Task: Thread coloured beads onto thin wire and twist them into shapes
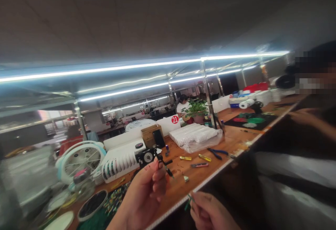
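My left hand [147,184] is raised over the front of the bench with thumb and fingers pinched together. Something small and dark shows at the fingertips, too small to name. Lower and to the right, past the bench edge, my right hand [210,210] is closed on a thin green strand [189,202]; its exact kind is unclear. Just behind my left hand stands a black hand-cranked device with a round dial [148,157]. On the wood nearby lie a small pale block [186,179] and a utility knife [199,165].
Pliers [217,153] and yellow-handled tools [204,157] lie on the bench [175,156]. Wrapped white rolls [195,134] are behind them. A white fan [82,162], a bowl of dark bits [93,205] and scattered beads [117,198] are at left. A co-worker's arm [312,118] is at right.
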Demonstrator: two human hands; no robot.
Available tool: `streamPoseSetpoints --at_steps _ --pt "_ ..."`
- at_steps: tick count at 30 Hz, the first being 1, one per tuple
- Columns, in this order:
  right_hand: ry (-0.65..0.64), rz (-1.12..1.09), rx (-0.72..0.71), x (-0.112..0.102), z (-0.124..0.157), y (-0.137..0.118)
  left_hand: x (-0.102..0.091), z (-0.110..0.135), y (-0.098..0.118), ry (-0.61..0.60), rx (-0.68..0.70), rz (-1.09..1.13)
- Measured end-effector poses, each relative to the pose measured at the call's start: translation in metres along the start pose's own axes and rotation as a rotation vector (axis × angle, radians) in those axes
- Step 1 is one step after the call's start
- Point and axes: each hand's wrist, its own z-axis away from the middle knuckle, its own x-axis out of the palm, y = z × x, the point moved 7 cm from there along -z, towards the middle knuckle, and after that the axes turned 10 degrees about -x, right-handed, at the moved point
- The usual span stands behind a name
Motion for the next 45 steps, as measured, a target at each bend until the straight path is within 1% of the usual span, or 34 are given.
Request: streamPoseSetpoints --at_steps 5,10,15,24,31,35,38,41,43,45 --pt "0.009 -0.035 -0.002 0.001 0.000 -0.001 0.005 -0.001 -0.001 -0.014 -0.005 -0.002" --pt "-0.008 -0.087 0.001 0.002 -0.001 0.000 0.011 -0.001 -0.001 -0.022 -0.022 -0.039" --pt "0.000 -0.062 0.017 -0.002 -0.001 0.002 0.012 0.000 -0.001 -0.025 0.007 -0.050" --pt "0.011 -0.099 -0.002 -0.001 -0.002 0.002 0.014 -0.004 -0.002 -0.052 -0.004 -0.055" --pt "0.014 -0.143 -0.003 -0.002 -0.001 0.002 0.017 -0.003 -0.005 -0.070 -0.027 -0.074" --pt "0.054 -0.158 -0.009 -0.003 0.000 0.003 0.017 -0.004 -0.004 -0.041 -0.010 -0.079" --pt "0.091 -0.147 -0.009 -0.005 0.002 0.004 0.019 -0.003 -0.004 -0.023 -0.028 -0.098" --pt "0.157 -0.087 0.003 -0.011 0.003 0.004 0.017 -0.002 -0.005 0.024 -0.025 -0.118" --pt "0.200 -0.018 -0.035 -0.015 0.003 -0.003 0.012 -0.002 -0.007 0.093 -0.022 -0.138" --pt "0.201 0.044 -0.120 -0.014 0.000 -0.016 0.005 -0.002 -0.013 0.152 -0.044 -0.180"
